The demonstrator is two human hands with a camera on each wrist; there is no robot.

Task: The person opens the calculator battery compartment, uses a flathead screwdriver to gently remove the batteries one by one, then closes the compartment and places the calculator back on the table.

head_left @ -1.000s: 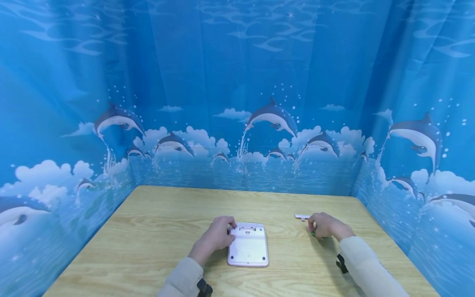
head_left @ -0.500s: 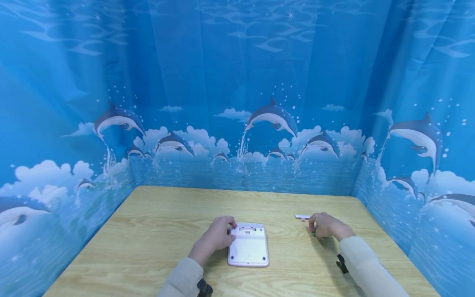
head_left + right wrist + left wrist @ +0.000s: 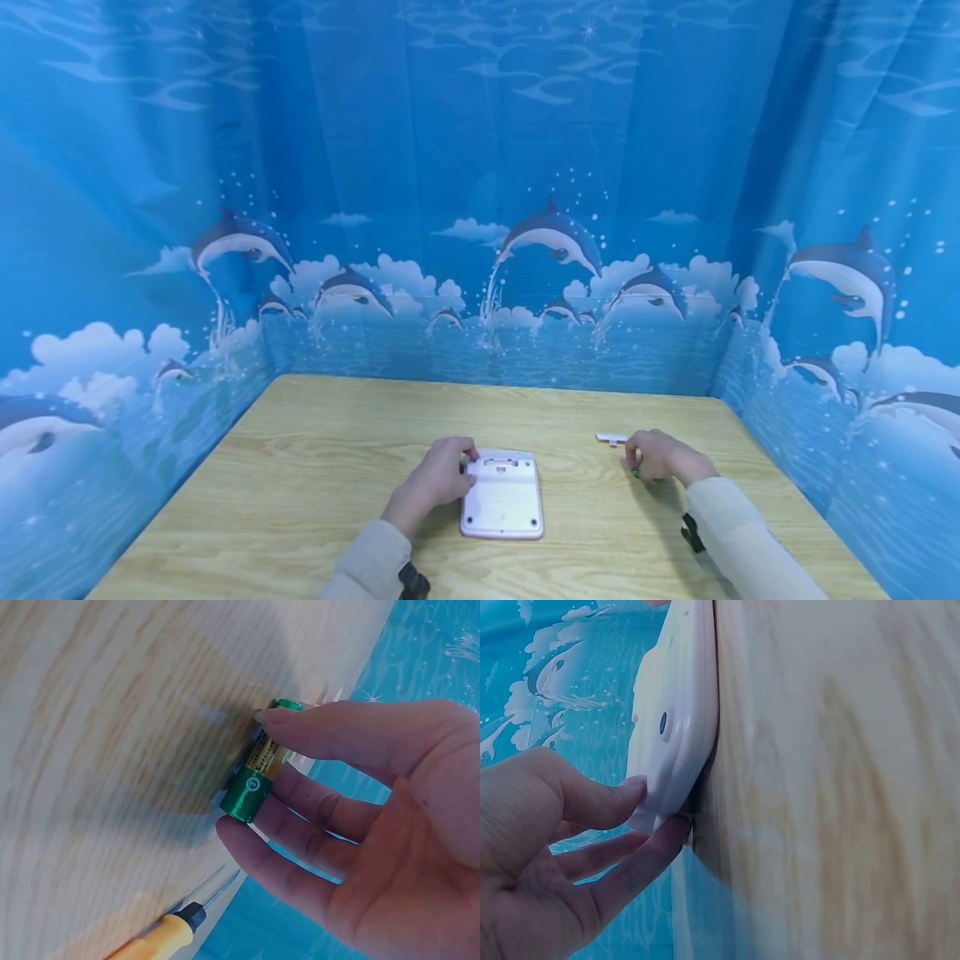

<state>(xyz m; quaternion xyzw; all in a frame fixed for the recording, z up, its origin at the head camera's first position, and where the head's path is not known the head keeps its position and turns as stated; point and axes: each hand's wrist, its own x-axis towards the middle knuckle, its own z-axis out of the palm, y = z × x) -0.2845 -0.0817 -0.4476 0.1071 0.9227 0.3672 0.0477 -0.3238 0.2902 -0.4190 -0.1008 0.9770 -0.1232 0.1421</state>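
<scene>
A white calculator [image 3: 501, 504] lies back side up on the table, its battery slot [image 3: 500, 462] uncovered near the far edge. My left hand [image 3: 437, 477] pinches its far left corner. In the left wrist view the thumb presses the back while fingertips tuck under the rim of the calculator [image 3: 679, 712]. To the right, my right hand [image 3: 662, 457] holds a green and gold battery [image 3: 259, 769] between thumb and fingers, close over the wood in the right wrist view. Just beyond those fingers rests a small white battery cover [image 3: 611, 438] with a tab.
A screwdriver [image 3: 161, 937] with a yellow handle and black collar lies on the table in the right wrist view. The wood-grain table [image 3: 337, 467] is bordered by a blue dolphin-print curtain [image 3: 480, 167] at the back and both sides.
</scene>
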